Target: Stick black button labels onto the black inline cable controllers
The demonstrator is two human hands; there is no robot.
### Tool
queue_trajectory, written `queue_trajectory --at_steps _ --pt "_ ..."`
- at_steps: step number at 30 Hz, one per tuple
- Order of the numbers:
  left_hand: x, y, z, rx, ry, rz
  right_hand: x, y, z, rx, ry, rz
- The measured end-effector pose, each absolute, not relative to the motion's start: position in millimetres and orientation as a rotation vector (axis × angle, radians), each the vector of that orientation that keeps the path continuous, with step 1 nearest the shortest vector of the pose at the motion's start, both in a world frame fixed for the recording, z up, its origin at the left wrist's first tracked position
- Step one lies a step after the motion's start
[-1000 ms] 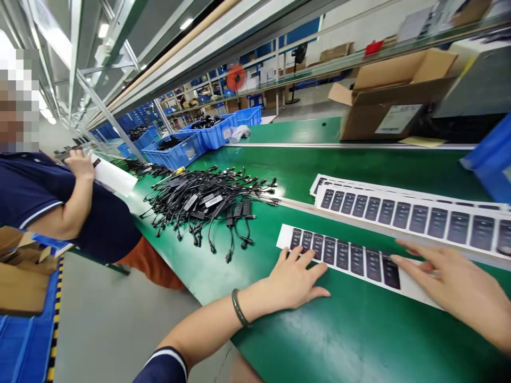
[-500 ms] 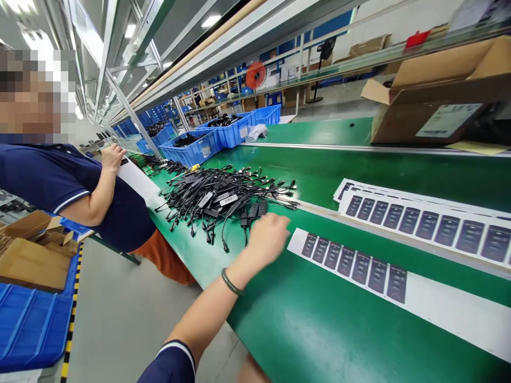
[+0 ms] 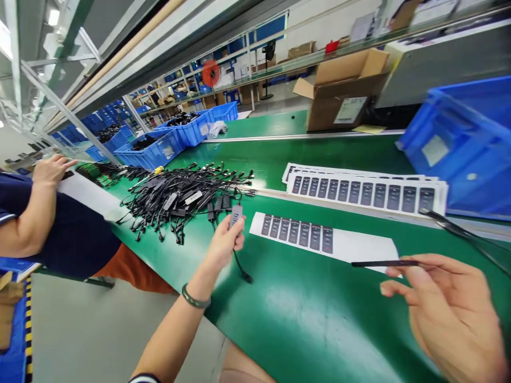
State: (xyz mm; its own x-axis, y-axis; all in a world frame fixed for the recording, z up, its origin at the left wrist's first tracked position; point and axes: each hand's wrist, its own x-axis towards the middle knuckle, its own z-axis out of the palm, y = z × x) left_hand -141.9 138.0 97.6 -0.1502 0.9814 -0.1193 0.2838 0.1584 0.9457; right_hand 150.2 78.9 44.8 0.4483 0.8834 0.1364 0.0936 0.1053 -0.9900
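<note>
Grey-faced black plastic cable module [image 3: 237, 213] sits clamped in my left hand [image 3: 225, 240] above the glossy green tabletop [image 3: 287, 314], face presumably left exposed; my right hand [image 3: 447, 303] pinches one end of a thin black strip [image 3: 371, 264], likely sparing its surface.

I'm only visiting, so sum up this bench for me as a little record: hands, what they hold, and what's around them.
Left hand: grips a small cable module, its lead hanging down
Right hand: pinches a thin dark strip, seen edge-on
Near sheet: seven dark labels at its left part, bare backing to their right
Other label sheets: overlapping, beyond the near one
Cable pile: black, tangled, beyond the left hand
Work surface: green
Neighbour: another person, far left
</note>
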Motion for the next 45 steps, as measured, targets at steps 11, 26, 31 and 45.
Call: queue_trajectory --at_steps 11,26,31,45 --pt "-46 43 70 0.691 0.821 0.797 127 50 65 -1.291 -1.148 0.985" --pt "-40 27 61 0.691 0.719 0.687 117 39 57 -1.324 -1.179 1.28" --pt "-42 27 61 0.682 0.729 0.681 116 39 59 -1.329 -1.181 1.286" --pt "-43 27 61 0.71 0.695 0.675 115 38 60 -1.343 -1.207 1.218"
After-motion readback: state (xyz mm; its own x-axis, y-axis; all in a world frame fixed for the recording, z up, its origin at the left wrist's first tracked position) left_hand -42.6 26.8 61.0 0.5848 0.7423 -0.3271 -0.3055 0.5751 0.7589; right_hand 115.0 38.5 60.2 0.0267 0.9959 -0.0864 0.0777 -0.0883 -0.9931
